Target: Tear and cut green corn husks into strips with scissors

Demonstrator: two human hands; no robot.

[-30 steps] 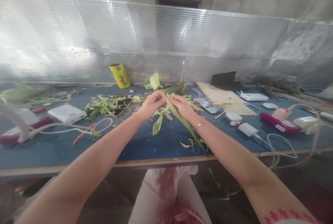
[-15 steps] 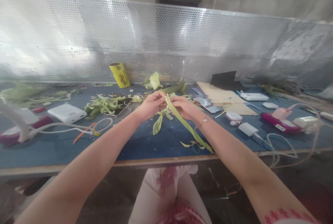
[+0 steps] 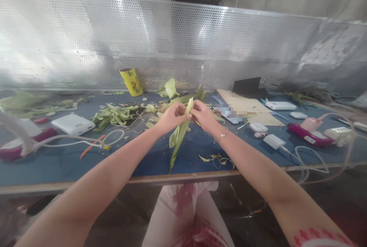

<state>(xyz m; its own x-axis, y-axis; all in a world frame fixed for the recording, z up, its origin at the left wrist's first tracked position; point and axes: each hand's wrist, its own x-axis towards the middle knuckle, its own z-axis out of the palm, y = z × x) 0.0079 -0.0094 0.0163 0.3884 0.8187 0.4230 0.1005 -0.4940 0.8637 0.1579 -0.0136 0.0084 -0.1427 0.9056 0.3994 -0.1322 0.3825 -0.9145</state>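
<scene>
A long pale green leaf strip, which looks like corn husk [image 3: 180,140], hangs between my two hands over the middle of the table. My left hand [image 3: 171,117] pinches it near its pale upper end. From the other side my right hand [image 3: 203,115] grips the same end, its fingertips close to those of the left. The strip's lower tip slants down toward the table's front edge. Behind and below the hands are more green husk pieces [image 3: 173,137], partly hidden by the strip.
A heap of husk strips [image 3: 116,115] lies left of my hands, near a white box-shaped device [image 3: 73,124]. A yellow tube [image 3: 132,82] stands at the back. To the right are brown paper [image 3: 243,103], a white charger [image 3: 273,142] with cable, and a purple power strip [image 3: 309,134].
The husk strip's lower end has swung from beside my right forearm to the left. Its pale upper end now points upward between my hands, and my fingers have shifted slightly.
</scene>
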